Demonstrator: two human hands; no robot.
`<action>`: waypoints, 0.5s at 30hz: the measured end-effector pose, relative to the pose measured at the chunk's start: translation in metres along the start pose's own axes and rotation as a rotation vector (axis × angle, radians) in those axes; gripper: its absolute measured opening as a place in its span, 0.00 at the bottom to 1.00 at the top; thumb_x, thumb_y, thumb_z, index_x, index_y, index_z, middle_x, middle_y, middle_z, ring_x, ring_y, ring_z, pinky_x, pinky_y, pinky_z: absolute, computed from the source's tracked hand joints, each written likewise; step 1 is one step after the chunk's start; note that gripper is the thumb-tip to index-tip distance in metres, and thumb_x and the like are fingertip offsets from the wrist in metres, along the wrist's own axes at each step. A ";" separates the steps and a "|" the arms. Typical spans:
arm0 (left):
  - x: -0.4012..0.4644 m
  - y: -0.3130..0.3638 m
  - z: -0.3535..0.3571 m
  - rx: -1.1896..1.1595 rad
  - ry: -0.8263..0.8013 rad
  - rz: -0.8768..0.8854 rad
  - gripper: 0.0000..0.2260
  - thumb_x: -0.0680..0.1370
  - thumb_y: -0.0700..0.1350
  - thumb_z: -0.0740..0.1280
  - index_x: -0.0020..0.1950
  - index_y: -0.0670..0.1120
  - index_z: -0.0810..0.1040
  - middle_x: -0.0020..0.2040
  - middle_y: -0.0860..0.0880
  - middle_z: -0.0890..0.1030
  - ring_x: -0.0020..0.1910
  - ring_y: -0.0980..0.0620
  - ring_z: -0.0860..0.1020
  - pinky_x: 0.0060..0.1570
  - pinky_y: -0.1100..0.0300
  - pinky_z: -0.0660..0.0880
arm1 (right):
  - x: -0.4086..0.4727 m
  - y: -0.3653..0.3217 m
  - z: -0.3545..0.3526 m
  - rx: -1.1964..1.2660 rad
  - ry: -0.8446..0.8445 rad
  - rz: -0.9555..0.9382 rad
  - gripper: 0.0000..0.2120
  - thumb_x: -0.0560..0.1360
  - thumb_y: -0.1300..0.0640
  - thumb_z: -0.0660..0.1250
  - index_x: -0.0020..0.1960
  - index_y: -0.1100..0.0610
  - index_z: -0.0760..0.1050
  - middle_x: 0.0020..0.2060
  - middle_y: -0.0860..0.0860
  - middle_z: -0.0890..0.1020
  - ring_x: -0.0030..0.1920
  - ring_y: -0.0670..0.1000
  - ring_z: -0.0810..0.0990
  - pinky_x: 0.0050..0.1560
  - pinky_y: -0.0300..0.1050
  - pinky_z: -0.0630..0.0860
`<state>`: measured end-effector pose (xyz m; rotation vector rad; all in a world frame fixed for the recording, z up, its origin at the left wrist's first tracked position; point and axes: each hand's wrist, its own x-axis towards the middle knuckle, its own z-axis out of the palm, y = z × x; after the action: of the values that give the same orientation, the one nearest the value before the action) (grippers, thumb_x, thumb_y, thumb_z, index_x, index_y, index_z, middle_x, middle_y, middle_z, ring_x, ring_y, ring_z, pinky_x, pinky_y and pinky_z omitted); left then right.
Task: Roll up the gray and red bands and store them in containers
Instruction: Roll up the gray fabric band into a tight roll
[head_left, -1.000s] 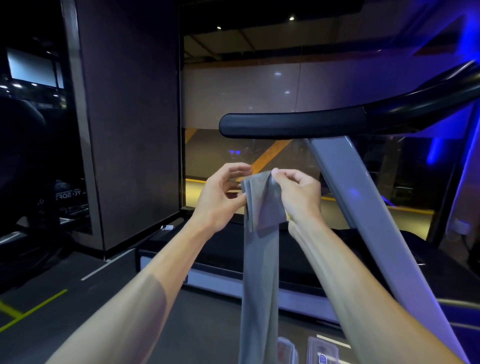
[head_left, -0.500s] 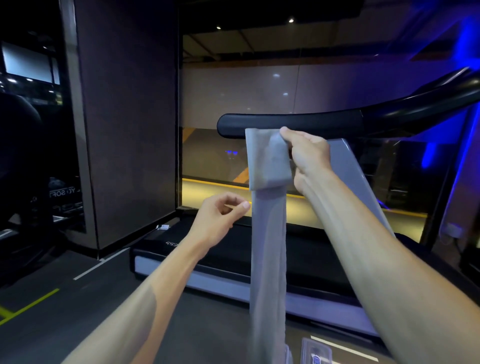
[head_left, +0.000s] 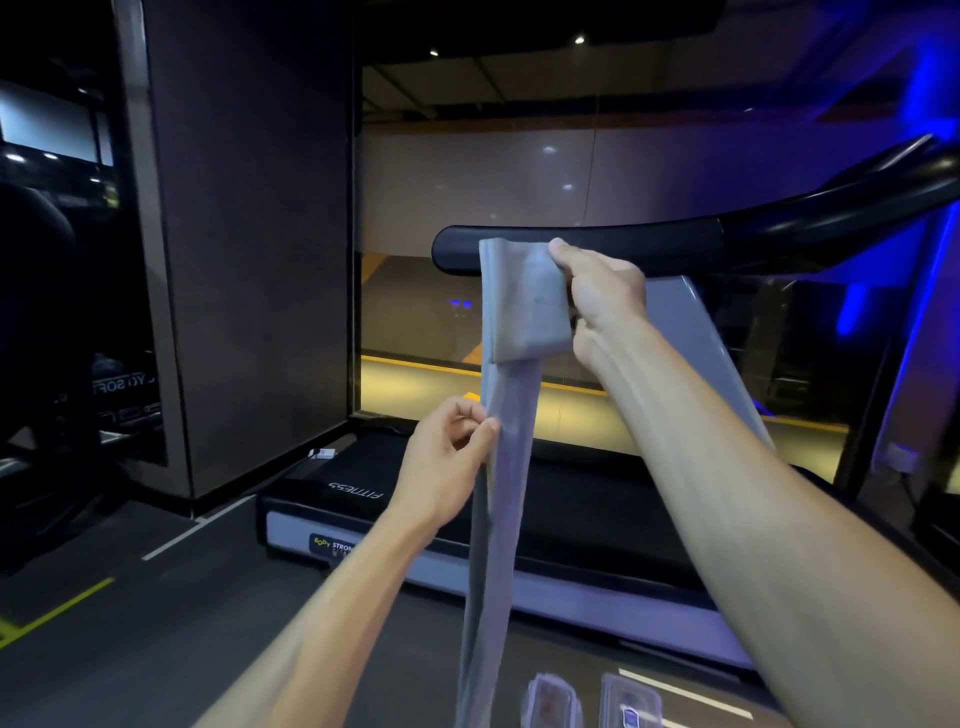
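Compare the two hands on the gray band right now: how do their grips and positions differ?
The right hand is raised in front of the treadmill handrail; the left hand sits lower. The right hand holds the folded top of the gray band, fingers closed along its right edge; the left hand pinches the hanging strip's left edge between thumb and fingertips. Both hands grip the same band, which hangs toward the floor.

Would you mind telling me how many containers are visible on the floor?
2: one container just right of the hanging gray band, the other beside it, further right. Both are cut off; more may be hidden.
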<state>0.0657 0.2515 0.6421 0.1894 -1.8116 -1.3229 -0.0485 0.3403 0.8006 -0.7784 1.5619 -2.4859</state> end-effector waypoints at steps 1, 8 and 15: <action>-0.001 -0.002 0.002 0.009 0.045 -0.007 0.03 0.82 0.44 0.67 0.49 0.46 0.76 0.35 0.53 0.81 0.34 0.57 0.75 0.43 0.57 0.72 | -0.001 0.000 0.001 0.004 -0.003 0.005 0.07 0.74 0.58 0.77 0.39 0.56 0.81 0.32 0.48 0.82 0.30 0.47 0.78 0.31 0.39 0.75; -0.015 -0.010 0.010 0.034 0.130 0.046 0.04 0.82 0.43 0.68 0.52 0.52 0.80 0.43 0.54 0.86 0.46 0.56 0.84 0.50 0.54 0.78 | -0.009 -0.002 0.002 0.038 -0.014 0.017 0.08 0.74 0.59 0.76 0.38 0.56 0.80 0.32 0.47 0.81 0.29 0.46 0.78 0.29 0.38 0.74; -0.020 -0.020 0.022 0.197 0.295 0.034 0.05 0.82 0.45 0.66 0.48 0.52 0.80 0.40 0.56 0.85 0.43 0.52 0.83 0.43 0.57 0.77 | -0.014 -0.003 0.003 0.021 -0.027 0.033 0.07 0.74 0.57 0.76 0.39 0.56 0.81 0.36 0.50 0.83 0.34 0.50 0.80 0.31 0.40 0.76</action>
<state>0.0558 0.2701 0.6131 0.4354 -1.6812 -1.0320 -0.0346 0.3444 0.7989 -0.7732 1.5242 -2.4543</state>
